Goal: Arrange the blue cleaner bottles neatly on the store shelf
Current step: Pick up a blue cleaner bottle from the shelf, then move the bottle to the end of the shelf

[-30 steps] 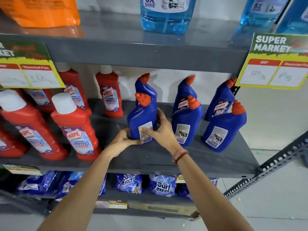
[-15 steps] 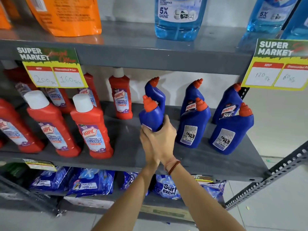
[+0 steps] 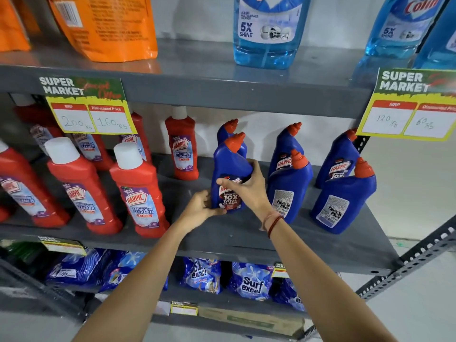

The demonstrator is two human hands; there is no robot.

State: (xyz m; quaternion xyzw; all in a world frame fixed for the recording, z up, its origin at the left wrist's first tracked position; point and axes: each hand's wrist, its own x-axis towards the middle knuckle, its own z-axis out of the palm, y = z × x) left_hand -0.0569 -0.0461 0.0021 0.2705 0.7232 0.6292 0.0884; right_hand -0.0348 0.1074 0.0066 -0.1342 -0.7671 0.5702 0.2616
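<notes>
Several blue cleaner bottles with orange caps stand on the grey middle shelf (image 3: 308, 245). The front left blue bottle (image 3: 228, 166) stands upright with its Harpic label facing me. My right hand (image 3: 249, 188) wraps around its right side and label, and my left hand (image 3: 201, 209) grips its lower left edge. Another blue bottle (image 3: 229, 128) stands right behind it, mostly hidden. To the right, two front blue bottles (image 3: 290, 191) (image 3: 343, 201) show their back labels. Behind those, two more blue bottles (image 3: 286, 149) (image 3: 341, 159) face forward.
Red Harpic bathroom cleaner bottles (image 3: 139, 188) fill the shelf's left half. Price tags (image 3: 88, 107) (image 3: 409, 104) hang from the upper shelf, which holds orange pouches (image 3: 106, 25) and light blue glass cleaner bottles (image 3: 269, 30). Surf excel packs (image 3: 251, 282) lie on the shelf below.
The front left blue bottle has been turned round: its back label faced me a second ago, its front label faces me now. Both hands stayed on it. The view moved closer.
</notes>
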